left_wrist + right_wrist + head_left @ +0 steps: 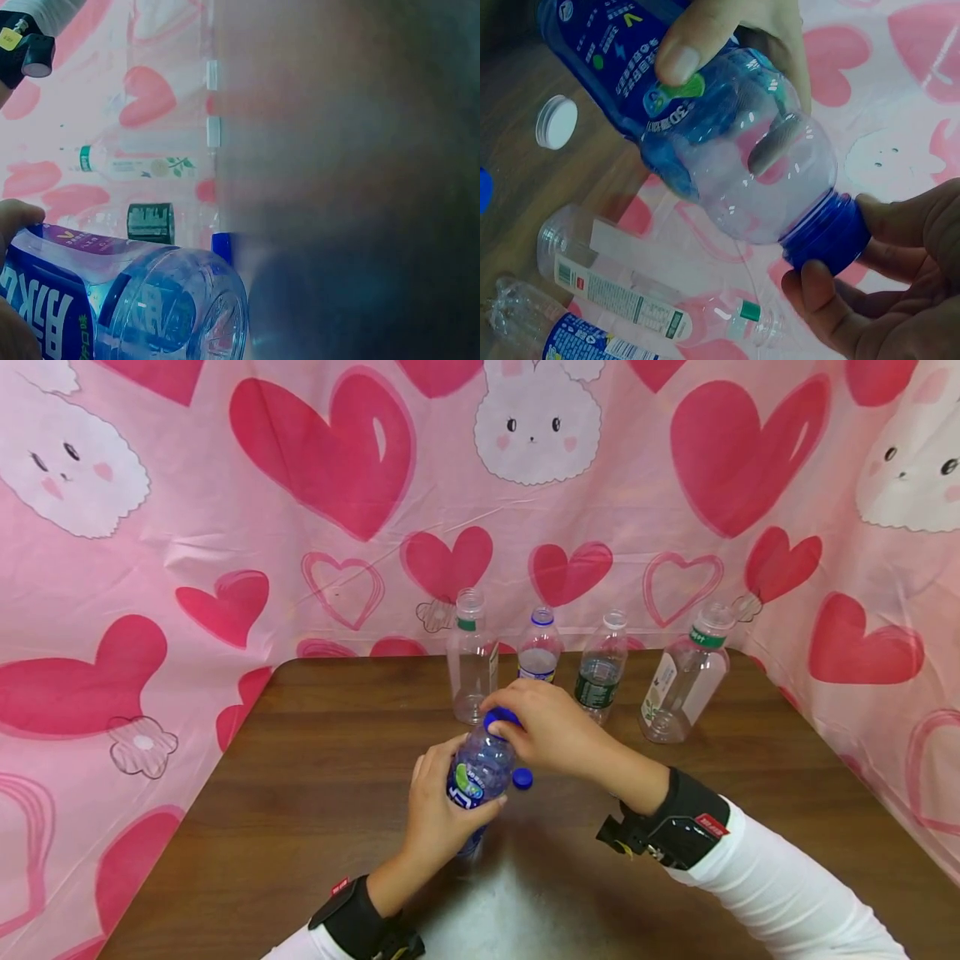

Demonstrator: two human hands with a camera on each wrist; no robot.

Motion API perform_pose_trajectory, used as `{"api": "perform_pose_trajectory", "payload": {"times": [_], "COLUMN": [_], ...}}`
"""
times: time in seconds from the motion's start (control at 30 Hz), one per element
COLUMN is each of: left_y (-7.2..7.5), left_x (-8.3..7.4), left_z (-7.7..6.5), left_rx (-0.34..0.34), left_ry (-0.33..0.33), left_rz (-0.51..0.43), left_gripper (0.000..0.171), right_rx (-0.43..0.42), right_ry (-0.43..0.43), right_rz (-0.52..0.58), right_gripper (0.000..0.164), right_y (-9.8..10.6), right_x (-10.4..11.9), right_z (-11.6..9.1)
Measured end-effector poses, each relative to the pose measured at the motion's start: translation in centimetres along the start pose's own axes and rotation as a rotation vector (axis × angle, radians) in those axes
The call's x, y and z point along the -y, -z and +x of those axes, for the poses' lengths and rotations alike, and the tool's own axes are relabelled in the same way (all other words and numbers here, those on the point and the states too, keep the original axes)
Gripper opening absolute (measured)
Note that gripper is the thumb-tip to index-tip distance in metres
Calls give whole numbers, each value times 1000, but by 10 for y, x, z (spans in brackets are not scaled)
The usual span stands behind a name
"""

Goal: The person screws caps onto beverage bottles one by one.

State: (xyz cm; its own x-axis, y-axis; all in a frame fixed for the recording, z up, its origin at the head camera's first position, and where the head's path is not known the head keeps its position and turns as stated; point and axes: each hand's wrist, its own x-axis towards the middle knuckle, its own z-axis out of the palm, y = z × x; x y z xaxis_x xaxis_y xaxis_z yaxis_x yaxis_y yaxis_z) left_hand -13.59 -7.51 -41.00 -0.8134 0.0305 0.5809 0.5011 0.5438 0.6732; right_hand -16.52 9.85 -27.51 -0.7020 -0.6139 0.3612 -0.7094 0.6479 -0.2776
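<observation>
Clear, blue-tinted plastic forms the bottle with a dark-blue printed label (483,760), held above the near middle of the bench (315,793), its neck up and leaning away from you. Your left hand (442,797) has its grip wrapped around the labelled body; your right hand (551,722) has its grip narrowed to a pinch on the ribbed blue plastic screw cap (501,720) at the mouth. Expect a light, thin-walled body that dents if squeezed: it looks empty, and the glossy film may slip. Hold it at the label with moderate pressure, and take the stiff cap by its ribbed side, in line with the neck.

Just beyond lies a loose blue plastic cap (522,778); your right wrist view adds a round white plastic cap (557,122), also on the bench.

Farther back, four uncapped clear bottles stand in a row: a tall one with a green neck band (468,668), a blue-necked one (538,658), a dark-green-labelled one (597,681) and a broad green-collared one (686,681). Behind them hangs pink heart-printed fabric (337,452).
</observation>
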Motion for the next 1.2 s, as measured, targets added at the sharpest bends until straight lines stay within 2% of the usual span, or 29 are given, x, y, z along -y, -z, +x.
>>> {"api": "perform_pose_trajectory", "payload": {"times": [0.4, 0.53, 0.73, 0.87, 1.0, 1.1, 1.2], "left_y": [0, 1, 6, 13, 28, 45, 63], "left_x": [0, 1, 3, 2, 4, 8, 18], "left_z": [1, 2, 3, 7, 15, 27, 41], "left_rx": [-33, -38, 2, 47, 79, 50, -9], "left_ry": [-17, -28, -4, 36, 121, 205, 281], "left_rz": [20, 23, 0, -59, -113, -131, -148], "left_gripper": [83, 85, 86, 87, 88, 88, 89], "right_rx": [-12, -5, -9, -23, -67, -98, -93], "right_ry": [-98, -93, -39, 17, 36, 28, 11], "right_rz": [-29, -26, 13, 71, 131, 139, 138], "right_gripper": [25, 24, 25, 36, 53, 56, 54], "right_y": [-1, 1, 6, 10, 18, 21, 19], "right_x": [8, 8, 8, 4, -4, -13, -22], "right_z": [2, 3, 5, 4, -1, -9, -20]}}
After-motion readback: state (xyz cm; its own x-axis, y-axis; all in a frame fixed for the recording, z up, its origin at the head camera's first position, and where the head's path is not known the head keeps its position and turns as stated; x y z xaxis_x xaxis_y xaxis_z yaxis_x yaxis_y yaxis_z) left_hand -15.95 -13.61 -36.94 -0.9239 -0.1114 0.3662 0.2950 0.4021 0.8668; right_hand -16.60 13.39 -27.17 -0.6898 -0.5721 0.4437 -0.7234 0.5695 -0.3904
